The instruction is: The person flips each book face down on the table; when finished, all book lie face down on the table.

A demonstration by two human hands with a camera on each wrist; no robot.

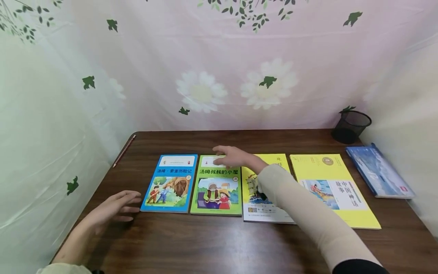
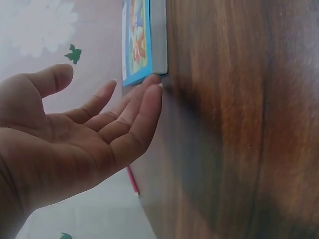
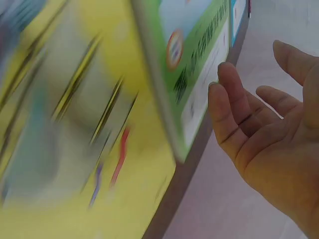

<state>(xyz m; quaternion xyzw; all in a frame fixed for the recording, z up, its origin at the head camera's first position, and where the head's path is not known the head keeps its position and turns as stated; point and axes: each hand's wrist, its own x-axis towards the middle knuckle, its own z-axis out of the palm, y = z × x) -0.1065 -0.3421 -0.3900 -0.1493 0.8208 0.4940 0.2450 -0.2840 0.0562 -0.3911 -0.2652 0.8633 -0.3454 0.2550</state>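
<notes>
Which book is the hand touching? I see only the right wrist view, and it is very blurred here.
Observer: The right hand reaches over the top edge of the green book, second from the left in a row on the wooden table.
Operator: What lies beside that book?
Observer: A blue book on its left, and a yellow book on its right, partly hidden under the sleeve.
Operator: Where is the other hand?
Observer: The left hand is open, its fingertips at the blue book's lower left corner.
</notes>
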